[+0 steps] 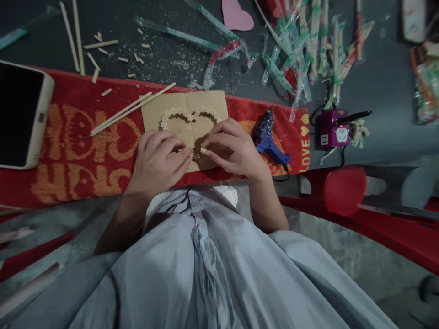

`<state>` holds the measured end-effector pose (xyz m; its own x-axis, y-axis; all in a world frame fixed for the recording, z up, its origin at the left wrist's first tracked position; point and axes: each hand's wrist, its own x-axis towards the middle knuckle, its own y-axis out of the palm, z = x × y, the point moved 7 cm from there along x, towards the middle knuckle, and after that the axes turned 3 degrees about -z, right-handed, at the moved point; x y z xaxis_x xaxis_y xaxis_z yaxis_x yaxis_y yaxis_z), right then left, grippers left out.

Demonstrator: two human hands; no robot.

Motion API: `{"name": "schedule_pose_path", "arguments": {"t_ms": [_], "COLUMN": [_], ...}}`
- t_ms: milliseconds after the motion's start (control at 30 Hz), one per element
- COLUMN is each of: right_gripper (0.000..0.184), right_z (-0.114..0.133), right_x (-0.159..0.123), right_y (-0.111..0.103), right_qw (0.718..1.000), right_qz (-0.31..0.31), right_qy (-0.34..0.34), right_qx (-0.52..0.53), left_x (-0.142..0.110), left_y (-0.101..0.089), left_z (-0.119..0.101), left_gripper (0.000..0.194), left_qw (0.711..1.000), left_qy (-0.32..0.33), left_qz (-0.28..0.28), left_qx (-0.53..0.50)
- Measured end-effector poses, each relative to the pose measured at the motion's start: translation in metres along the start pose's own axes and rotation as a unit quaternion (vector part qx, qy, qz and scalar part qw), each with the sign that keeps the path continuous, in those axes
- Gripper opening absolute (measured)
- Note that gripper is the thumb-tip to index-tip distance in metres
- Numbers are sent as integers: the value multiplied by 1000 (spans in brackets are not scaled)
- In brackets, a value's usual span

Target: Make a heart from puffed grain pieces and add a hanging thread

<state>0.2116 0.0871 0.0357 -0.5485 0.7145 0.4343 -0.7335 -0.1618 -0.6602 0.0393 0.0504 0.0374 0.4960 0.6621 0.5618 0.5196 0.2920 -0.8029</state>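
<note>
A heart-shaped outline (173, 111) made of small pale wooden bits sits over a creased sheet of brown paper (219, 101), its lower sides partly covered by my fingers. My left hand (161, 157) is closed at its lower left, thumb and fingertips pinched near the bottom point. From the other side, my right hand (233, 146) pinches the outline's lower right, where a pale bit shows at the fingertips. A blue glue gun (269, 140) lies just right of my right hand. Two thin wooden sticks (132, 109) rest across the paper's left edge.
Under the paper is a red towel (85, 160) with orange lettering. A phone (20, 114) lies at left. Cut stick pieces (101, 44) and crumbs scatter behind. Wrapped chopsticks (315, 41), a pink paper heart (236, 15) and a purple box (332, 128) stand farther off. Red chair (345, 189) at right.
</note>
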Motion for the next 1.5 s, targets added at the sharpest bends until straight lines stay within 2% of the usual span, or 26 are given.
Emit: {"name": "schedule_pose_path", "arguments": {"t_ms": [167, 400, 633, 867, 1100, 1267, 1500], "right_gripper": [26, 14, 12, 12, 12, 12, 19], "right_z": [1, -4, 0, 3, 2, 2, -4], "right_x": [2, 1, 2, 6, 11, 13, 10], "right_y": [9, 12, 10, 10, 15, 18, 11], "right_qw": [999, 998, 998, 995, 992, 989, 992], "right_qz": [41, 59, 59, 92, 117, 132, 120], "right_qy": [10, 7, -20, -20, -20, -18, -7], "right_qx": [19, 1, -17, -26, -47, -58, -41], "left_x": [0, 0, -2, -1, 0, -2, -3], "left_y": [1, 0, 5, 6, 1, 6, 7], "left_z": [-1, 0, 2, 4, 0, 6, 6], "left_gripper": [9, 7, 12, 10, 10, 12, 15], "left_qw": [1000, 1000, 998, 998, 1000, 997, 996], "left_qy": [-6, -4, -30, -39, -8, -55, -61], "left_qz": [18, -1, 46, 33, 19, 49, 53], "left_qx": [4, 0, -12, -21, -9, -39, -45]}}
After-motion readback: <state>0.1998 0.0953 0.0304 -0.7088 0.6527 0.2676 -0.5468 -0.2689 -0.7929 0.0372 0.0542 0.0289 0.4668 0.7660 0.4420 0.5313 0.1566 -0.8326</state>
